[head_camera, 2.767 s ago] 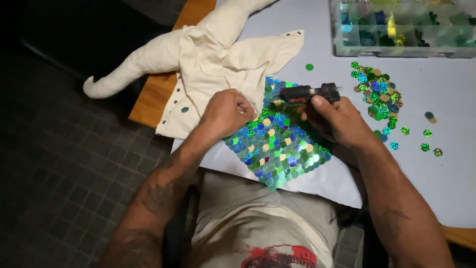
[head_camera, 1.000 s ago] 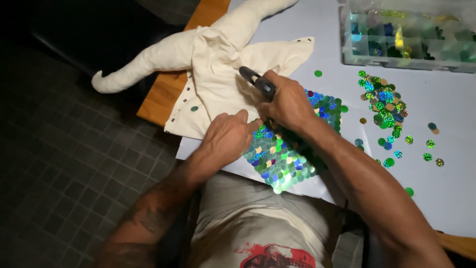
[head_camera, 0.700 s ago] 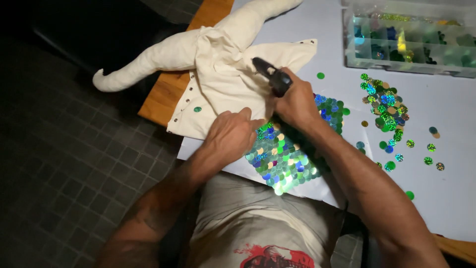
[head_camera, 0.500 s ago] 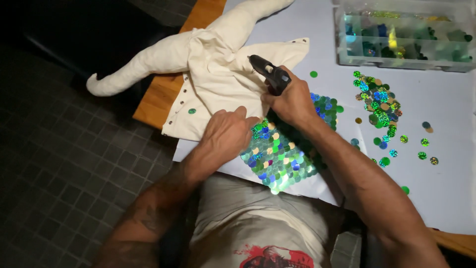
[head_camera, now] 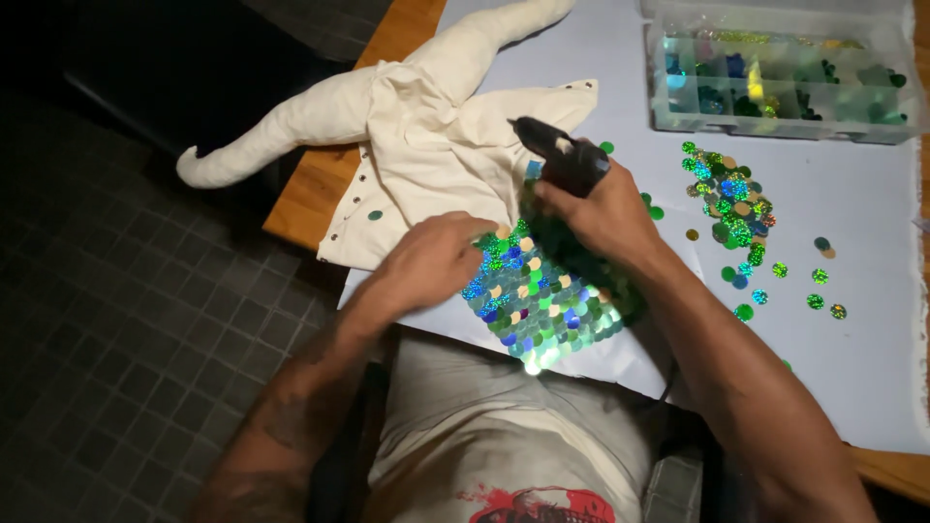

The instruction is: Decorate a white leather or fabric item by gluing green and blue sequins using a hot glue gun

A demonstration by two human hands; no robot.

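Observation:
My right hand (head_camera: 605,215) grips a black glue gun (head_camera: 559,158), its nozzle pointing up-left over the cream fabric garment (head_camera: 426,145). My left hand (head_camera: 434,260) presses flat on the garment's lower edge, fingertips touching the patch of shiny green and blue sequins (head_camera: 542,305) glued onto it. The patch lies between both hands, partly hidden under my right wrist.
A loose pile of sequins (head_camera: 728,199) lies on the white table sheet (head_camera: 872,291) to the right, with stray ones around it. A clear compartment box (head_camera: 785,77) of sequins stands at the back right. The wooden table edge (head_camera: 310,199) and dark tiled floor lie left.
My right hand has brought the glue gun from the right side across the sequin patch to its upper edge. My left hand has stayed pressed on the garment.

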